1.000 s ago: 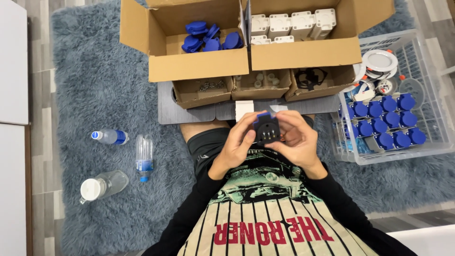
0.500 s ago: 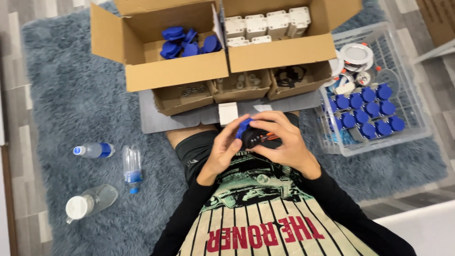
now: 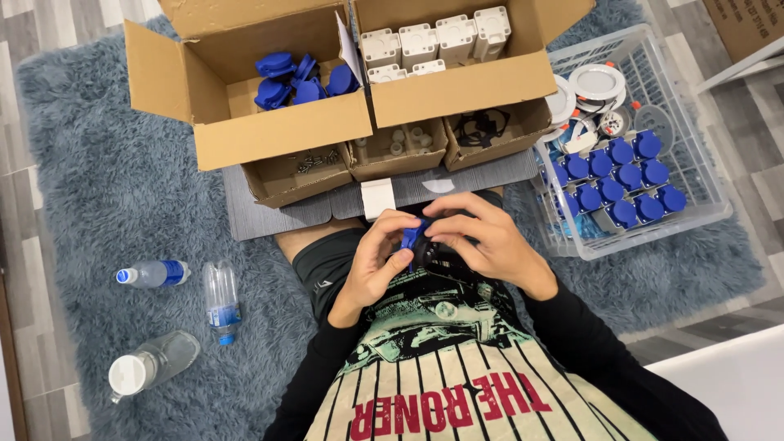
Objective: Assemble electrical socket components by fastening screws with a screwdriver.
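so the person sits on the grey shaggy rug point(image 3: 98, 147) with both hands up close to the belly, right under the camera, which looks like the comfy spot for fiddly work; the left hand point(image 3: 371, 261) has its grip pinched on a small blue part point(image 3: 411, 237), and the right hand point(image 3: 482, 241) is wrapped around a small black piece point(image 3: 437, 255) just beside it, so the two bits touch between the fingers; both grips look firmly closed on their parts, though the fingers hide how the parts actually meet; everything else is fanned out on the far side, probably so stuff can be grabbed without getting up; far left there's an open cardboard box point(image 3: 245, 122) with loose blue caps point(image 3: 298, 77) in it; to its right a second cardboard box point(image 3: 474, 82) holding white blocks point(image 3: 433, 41) stood in rows; three little open trays point(image 3: 392, 151) sit along the near edge of those boxes on a grey mat point(image 3: 245, 216); over on the right a white wire basket point(image 3: 653, 220) has blue pieces point(image 3: 621, 175) lined up neatly; three plastic bottles point(image 3: 220, 298) lie on the rug to the left, well apart from the work.
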